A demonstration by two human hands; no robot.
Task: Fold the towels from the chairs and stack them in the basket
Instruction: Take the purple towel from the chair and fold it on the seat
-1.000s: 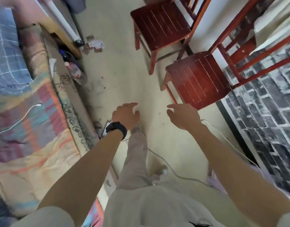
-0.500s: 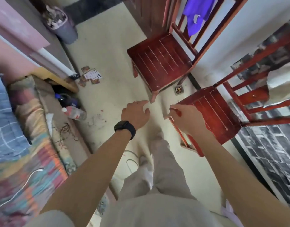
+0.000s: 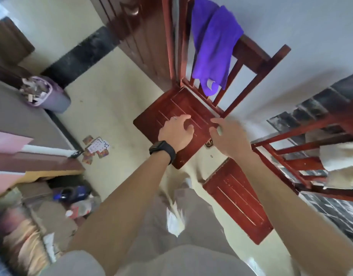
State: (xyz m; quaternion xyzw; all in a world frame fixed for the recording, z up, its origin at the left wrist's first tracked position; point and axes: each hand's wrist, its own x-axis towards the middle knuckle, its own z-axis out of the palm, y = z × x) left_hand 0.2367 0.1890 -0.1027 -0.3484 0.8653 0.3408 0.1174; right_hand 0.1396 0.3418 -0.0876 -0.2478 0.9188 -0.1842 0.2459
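Note:
A purple towel (image 3: 213, 46) hangs over the backrest of the far red wooden chair (image 3: 171, 108). A pale cream towel (image 3: 339, 158) is draped on the backrest of the nearer red chair (image 3: 237, 198) at the right. Both my hands reach forward over the far chair's seat, below the purple towel. My left hand (image 3: 176, 132), with a black watch on the wrist, has loosely curled fingers and holds nothing. My right hand (image 3: 227, 138) is spread and holds nothing too. No basket is in view.
A purple waste bin (image 3: 46, 96) full of scraps stands at the left. Playing cards (image 3: 96, 147) lie scattered on the cream floor. A bed with a colourful cover (image 3: 22, 236) and clutter beneath it fills the lower left. A dark wooden door (image 3: 143, 36) stands behind the far chair.
I have stepped forward and my view has tilted up. The far chair and purple towel are much closer, and both hands have risen over its seat.

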